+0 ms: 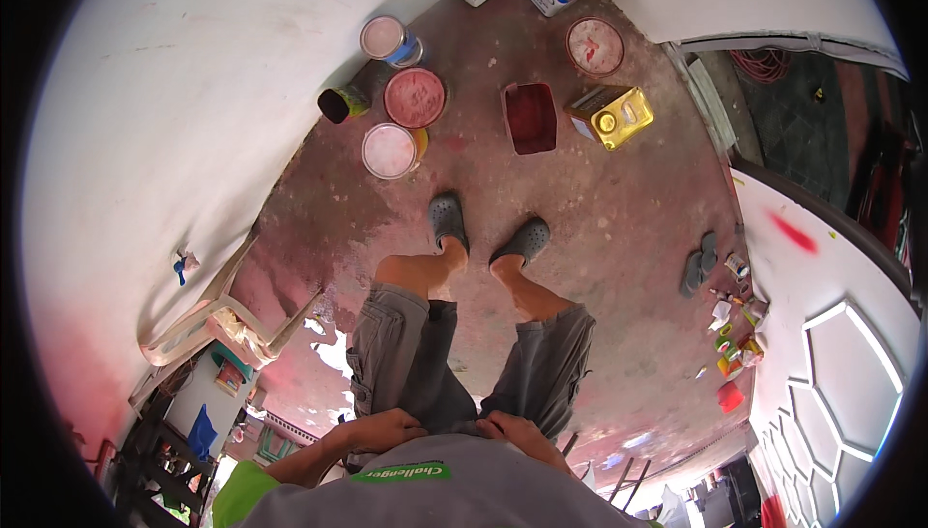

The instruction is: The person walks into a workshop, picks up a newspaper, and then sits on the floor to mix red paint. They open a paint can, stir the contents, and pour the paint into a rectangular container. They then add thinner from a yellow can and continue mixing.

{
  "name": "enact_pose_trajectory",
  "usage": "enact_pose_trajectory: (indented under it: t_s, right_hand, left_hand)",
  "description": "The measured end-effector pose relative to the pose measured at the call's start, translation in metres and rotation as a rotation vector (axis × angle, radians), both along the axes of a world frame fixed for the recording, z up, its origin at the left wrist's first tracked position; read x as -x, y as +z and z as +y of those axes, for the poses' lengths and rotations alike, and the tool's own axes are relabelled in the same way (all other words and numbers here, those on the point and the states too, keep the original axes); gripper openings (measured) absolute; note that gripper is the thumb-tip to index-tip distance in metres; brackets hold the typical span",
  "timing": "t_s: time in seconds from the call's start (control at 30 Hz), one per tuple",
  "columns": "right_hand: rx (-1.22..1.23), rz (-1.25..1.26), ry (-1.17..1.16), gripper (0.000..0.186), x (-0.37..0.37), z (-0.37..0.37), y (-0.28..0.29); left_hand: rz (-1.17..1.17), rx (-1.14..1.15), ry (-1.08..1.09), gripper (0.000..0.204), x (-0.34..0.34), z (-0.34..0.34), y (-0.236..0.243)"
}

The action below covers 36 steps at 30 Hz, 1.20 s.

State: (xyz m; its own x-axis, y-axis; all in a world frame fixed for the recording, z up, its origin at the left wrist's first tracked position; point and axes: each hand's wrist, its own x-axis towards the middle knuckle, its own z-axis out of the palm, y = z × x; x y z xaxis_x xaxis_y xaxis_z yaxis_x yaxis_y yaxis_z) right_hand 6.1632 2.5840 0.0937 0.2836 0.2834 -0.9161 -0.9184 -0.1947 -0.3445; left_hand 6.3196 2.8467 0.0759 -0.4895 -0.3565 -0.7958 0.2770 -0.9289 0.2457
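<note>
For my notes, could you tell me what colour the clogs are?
The clogs are dark grey, seen in the head view.

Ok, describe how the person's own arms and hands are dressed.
Both hands are bare: the left hand and the right hand wear no gloves, rings or watch that show. The left arm comes out of a bright green short sleeve. The right sleeve is hidden.

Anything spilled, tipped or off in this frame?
Yes. A dark can lies on its side beside three lidded paint tins, open mouth toward the wall. The floor is stained pink-red all over. A red smear marks the white surface at right. Both hands rest at the waist, holding nothing.
</note>
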Motion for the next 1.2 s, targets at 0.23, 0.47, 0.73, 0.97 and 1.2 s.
enact_pose_trajectory:
  t_s: [0.23, 0.47, 0.73, 0.97, 1.2]
  right_hand:
    - [-0.227, -0.094, 0.024, 0.041, 0.005, -0.022, -0.142]
    - [0.567, -0.682, 0.547, 0.049, -0.096, -0.112, -0.325]
    - [0.937, -0.996, -0.265, 0.047, -0.192, -0.237, -0.404]
    - [1.069, -1.229, -0.257, 0.047, -0.199, -0.223, -0.433]
    - [1.087, -1.157, -0.174, 0.031, -0.186, -0.218, -0.445]
  left_hand:
    - [-0.211, 0.099, 0.126, 0.041, -0.063, -0.085, -0.162]
    - [-1.460, 0.358, 0.559, 0.043, -0.199, -0.236, -0.331]
    - [-1.900, 0.757, 0.285, 0.031, -0.274, -0.319, -0.425]
    - [-1.828, 0.823, 0.229, 0.015, -0.254, -0.321, -0.442]
    - [-1.749, 0.820, 0.018, 0.020, -0.217, -0.327, -0.437]
